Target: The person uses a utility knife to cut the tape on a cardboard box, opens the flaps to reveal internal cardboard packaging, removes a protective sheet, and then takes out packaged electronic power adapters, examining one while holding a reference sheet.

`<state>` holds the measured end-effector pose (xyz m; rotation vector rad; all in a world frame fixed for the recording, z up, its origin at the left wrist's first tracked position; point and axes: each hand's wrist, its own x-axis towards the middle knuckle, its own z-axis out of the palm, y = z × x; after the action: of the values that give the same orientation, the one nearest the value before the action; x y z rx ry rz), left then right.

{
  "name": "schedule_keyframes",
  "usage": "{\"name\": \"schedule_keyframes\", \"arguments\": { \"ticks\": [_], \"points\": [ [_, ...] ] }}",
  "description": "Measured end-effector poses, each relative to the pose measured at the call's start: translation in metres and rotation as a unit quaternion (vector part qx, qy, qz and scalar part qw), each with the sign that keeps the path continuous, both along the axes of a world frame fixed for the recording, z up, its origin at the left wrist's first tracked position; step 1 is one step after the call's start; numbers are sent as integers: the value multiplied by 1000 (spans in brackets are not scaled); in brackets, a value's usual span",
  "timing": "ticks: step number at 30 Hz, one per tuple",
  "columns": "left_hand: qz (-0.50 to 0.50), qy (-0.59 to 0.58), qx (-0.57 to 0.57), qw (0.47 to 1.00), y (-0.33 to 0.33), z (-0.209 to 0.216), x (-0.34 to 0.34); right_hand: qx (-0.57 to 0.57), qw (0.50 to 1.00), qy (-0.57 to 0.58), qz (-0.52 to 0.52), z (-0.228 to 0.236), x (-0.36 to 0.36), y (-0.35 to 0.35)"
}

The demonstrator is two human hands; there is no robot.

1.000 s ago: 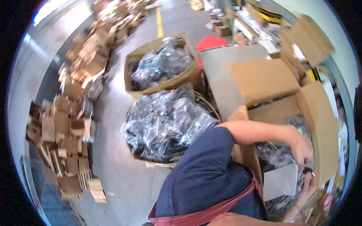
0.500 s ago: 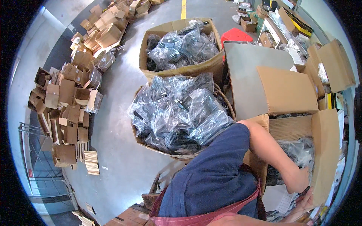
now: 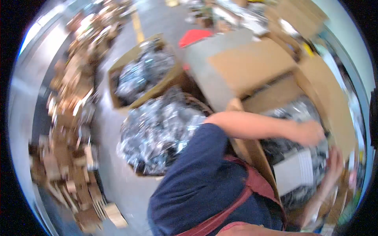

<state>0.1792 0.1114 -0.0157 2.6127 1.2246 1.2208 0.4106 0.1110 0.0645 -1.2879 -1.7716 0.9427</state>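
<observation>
My left hand [image 3: 310,133] reaches over an open cardboard box [image 3: 252,151], its fingers curled in beside a small dark thing too blurred to name. My right hand [image 3: 334,162] is lower, near the box's right flap, its fingers stretched upward and slightly apart. I see nothing held in it. Inside the box lie dark items in clear plastic bags [image 3: 293,110]. A white sheet [image 3: 293,169] with a lined or printed part rests on top of them.
Left of me stand a round basket heaped with plastic-bagged dark items [image 3: 157,133] and a carton [image 3: 112,88] of similar bags. A grey tabletop [image 3: 201,57] lies beyond the box. Stacked empty cartons [image 3: 67,157] line the far left. A red object [image 3: 195,37] shows behind the table.
The view has swung right and blurred, shifting the baskets and box left. Both hands now appear higher in the picture and farther apart; more of the white sheet shows.
</observation>
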Motion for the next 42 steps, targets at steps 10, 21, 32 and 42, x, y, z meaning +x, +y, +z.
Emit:
{"name": "schedule_keyframes", "arguments": {
  "ticks": [10,21,32,42],
  "points": [
    [-87,-371,-538,752,-44,55,-15,-2,983,148,108,12,-19,-24],
    [-56,-300,-508,806,-52,64,-10,149,983,57,86,5,-30,-19],
    [-41,-296,-491,818,-54,61,-7,307,948,-77,40,3,-41,-29],
    [-47,-321,-492,808,-53,59,-6,366,923,-115,31,2,-47,-29]
  ]
}}
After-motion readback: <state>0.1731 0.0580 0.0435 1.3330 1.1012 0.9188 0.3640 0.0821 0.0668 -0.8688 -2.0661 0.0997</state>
